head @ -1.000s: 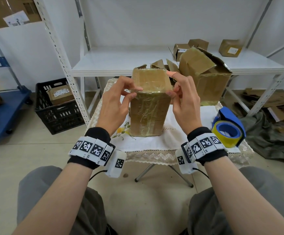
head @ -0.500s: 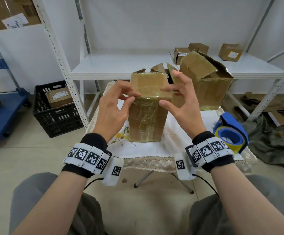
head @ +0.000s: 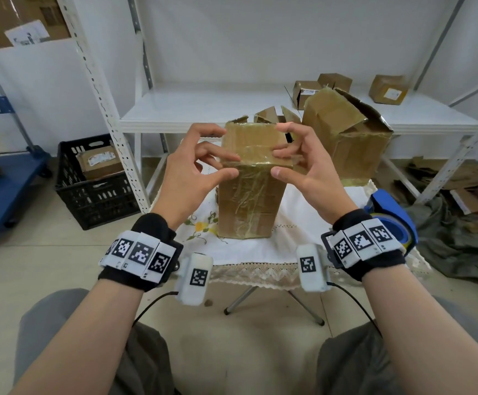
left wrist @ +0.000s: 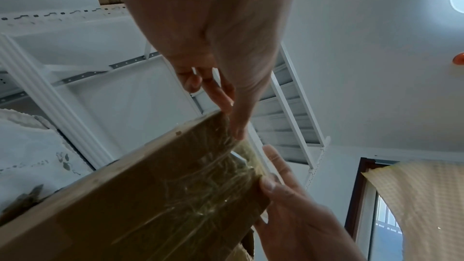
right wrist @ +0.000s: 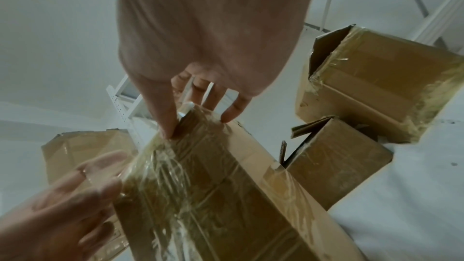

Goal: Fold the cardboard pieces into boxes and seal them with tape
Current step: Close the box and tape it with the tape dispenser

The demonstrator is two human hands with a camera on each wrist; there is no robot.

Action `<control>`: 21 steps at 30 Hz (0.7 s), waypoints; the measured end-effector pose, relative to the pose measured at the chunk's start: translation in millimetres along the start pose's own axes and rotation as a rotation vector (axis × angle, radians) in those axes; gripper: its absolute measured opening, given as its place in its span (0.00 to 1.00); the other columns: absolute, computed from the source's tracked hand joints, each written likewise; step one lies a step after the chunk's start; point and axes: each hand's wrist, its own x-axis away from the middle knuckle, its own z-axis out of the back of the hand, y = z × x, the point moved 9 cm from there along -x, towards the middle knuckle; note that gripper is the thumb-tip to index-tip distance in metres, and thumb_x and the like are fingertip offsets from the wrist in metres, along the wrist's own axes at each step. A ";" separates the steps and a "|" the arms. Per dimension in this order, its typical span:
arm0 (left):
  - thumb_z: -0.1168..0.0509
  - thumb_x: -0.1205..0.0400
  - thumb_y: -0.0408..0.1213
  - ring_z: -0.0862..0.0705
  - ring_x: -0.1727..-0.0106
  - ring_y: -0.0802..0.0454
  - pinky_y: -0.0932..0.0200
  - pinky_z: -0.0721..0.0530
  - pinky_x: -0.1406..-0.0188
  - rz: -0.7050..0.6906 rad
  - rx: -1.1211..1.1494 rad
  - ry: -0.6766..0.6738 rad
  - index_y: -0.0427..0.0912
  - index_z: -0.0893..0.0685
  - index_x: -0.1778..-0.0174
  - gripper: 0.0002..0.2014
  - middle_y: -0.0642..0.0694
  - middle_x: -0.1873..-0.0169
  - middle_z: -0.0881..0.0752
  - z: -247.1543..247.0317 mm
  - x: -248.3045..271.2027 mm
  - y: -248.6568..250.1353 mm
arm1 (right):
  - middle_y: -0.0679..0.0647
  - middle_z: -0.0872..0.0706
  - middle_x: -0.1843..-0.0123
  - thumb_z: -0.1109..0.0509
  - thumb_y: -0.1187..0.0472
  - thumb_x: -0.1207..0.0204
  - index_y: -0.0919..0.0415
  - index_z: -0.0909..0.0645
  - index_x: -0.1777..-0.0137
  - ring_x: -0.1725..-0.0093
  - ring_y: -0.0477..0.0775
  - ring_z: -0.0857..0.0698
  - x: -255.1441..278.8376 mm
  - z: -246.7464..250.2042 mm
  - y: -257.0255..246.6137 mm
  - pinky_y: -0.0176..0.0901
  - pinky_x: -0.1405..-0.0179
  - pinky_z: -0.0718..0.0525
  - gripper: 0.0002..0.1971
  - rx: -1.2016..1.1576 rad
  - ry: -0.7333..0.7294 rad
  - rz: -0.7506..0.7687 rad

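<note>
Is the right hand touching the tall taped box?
Touching. In the right wrist view, the right hand has its thumb and a fingertip pressed on the top edge of the taped box. The head view agrees.

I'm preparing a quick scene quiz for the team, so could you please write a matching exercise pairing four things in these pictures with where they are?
Things:
1. taped box
2. tape dispenser
3. black crate
4. large open box

Places:
A. on the floor, left of the table
B. on the table's right edge, behind the right wrist
C. upright on the tablecloth, between the left hand and right hand
D. at the table's back right, flaps up

Pairs: 1-C, 2-B, 3-A, 4-D
</note>
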 end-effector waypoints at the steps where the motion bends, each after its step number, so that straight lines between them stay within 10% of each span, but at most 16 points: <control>1: 0.20 0.25 0.35 0.12 0.58 0.57 0.69 0.24 0.59 0.011 0.002 0.010 0.48 0.24 0.33 0.27 0.56 0.53 0.07 0.4 -1.1 0.1 | 0.57 0.18 0.50 0.22 0.72 0.25 0.54 0.27 0.24 0.37 0.49 0.14 -0.4 -0.4 -1.1 0.47 0.31 0.20 0.32 0.020 -0.007 0.002; 12: 0.18 0.27 0.35 0.20 0.69 0.60 0.67 0.19 0.59 0.120 0.063 0.064 0.48 0.22 0.36 0.27 0.54 0.56 0.06 1.5 -6.2 -10.8 | 0.42 0.24 0.67 0.16 0.47 0.33 0.46 0.19 0.34 0.59 0.42 0.14 -25.2 -9.6 -30.8 0.39 0.49 0.23 0.28 0.478 -0.006 0.105; 16: 0.18 0.28 0.36 0.20 0.68 0.59 0.61 0.18 0.57 0.137 0.033 0.072 0.49 0.22 0.36 0.28 0.54 0.57 0.06 3.5 -9.1 -12.1 | 0.40 0.23 0.66 0.20 0.47 0.32 0.46 0.20 0.33 0.58 0.44 0.17 -30.0 -19.4 -35.1 0.53 0.37 0.25 0.26 0.640 -0.059 0.090; 21: 0.17 0.29 0.35 0.15 0.63 0.51 0.59 0.16 0.53 0.141 0.058 0.085 0.49 0.25 0.34 0.31 0.52 0.59 0.06 3.8 -7.2 -10.3 | 0.43 0.15 0.55 0.19 0.49 0.31 0.45 0.25 0.27 0.52 0.46 0.15 -43.3 -41.6 -50.0 0.48 0.49 0.16 0.32 0.660 -0.241 0.107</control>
